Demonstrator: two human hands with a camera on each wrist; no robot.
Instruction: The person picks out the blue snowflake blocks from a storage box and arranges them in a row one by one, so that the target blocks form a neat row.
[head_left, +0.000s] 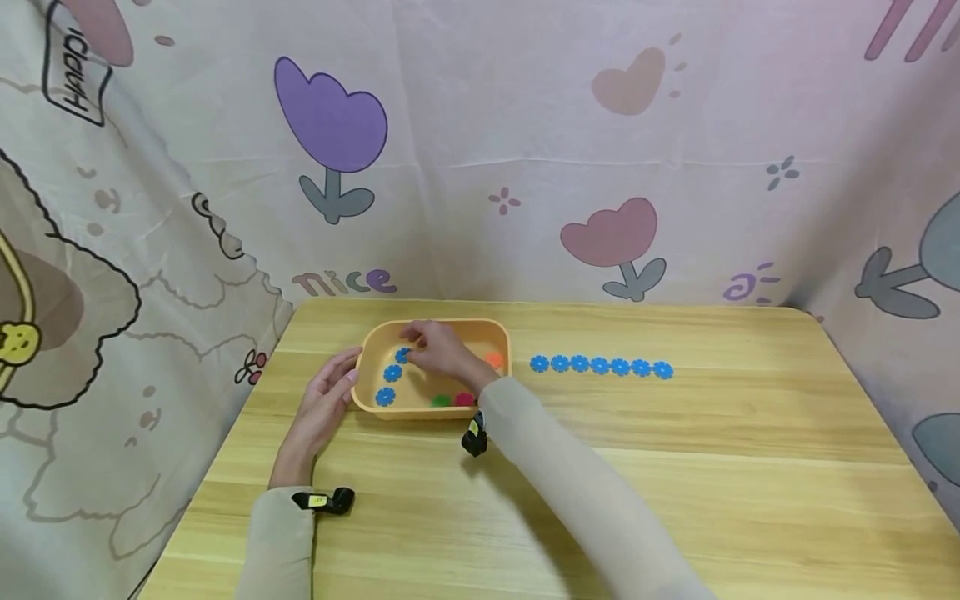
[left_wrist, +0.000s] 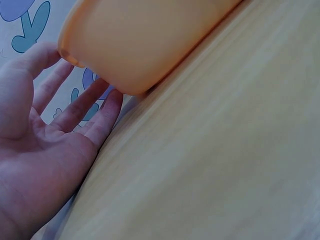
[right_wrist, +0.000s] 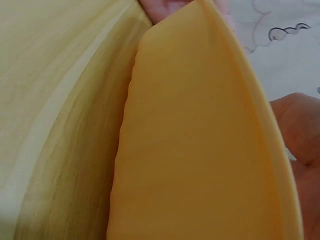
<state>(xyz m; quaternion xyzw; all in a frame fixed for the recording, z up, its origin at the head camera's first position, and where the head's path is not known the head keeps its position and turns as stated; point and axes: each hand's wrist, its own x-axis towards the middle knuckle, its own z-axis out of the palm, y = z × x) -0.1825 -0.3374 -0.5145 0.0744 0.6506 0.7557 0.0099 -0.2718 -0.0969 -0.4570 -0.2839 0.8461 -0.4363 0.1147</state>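
An orange-yellow plastic bin (head_left: 431, 413) holds three blue notched discs in a slanting line at its left, the lowest blue disc (head_left: 386, 397) nearest its front. My left hand (head_left: 325, 406) touches the bin's left end from outside; in the left wrist view that hand (left_wrist: 55, 135) has spread fingers, their tips against the bin (left_wrist: 145, 40). Inside the bin, my right hand (head_left: 444, 350) has its fingertips at the uppermost blue disc (head_left: 402, 356); whether it pinches the disc is hidden. The right wrist view shows part of this hand (right_wrist: 300, 135) beyond the bin wall (right_wrist: 200, 125).
Right of the bin, a row of several blue discs (head_left: 600, 365) lies on the wooden table (head_left: 675, 475). A green piece (head_left: 441, 401), a red piece (head_left: 464, 400) and an orange piece (head_left: 493, 360) lie in the bin. A patterned cloth (head_left: 465, 108) hangs behind the table.
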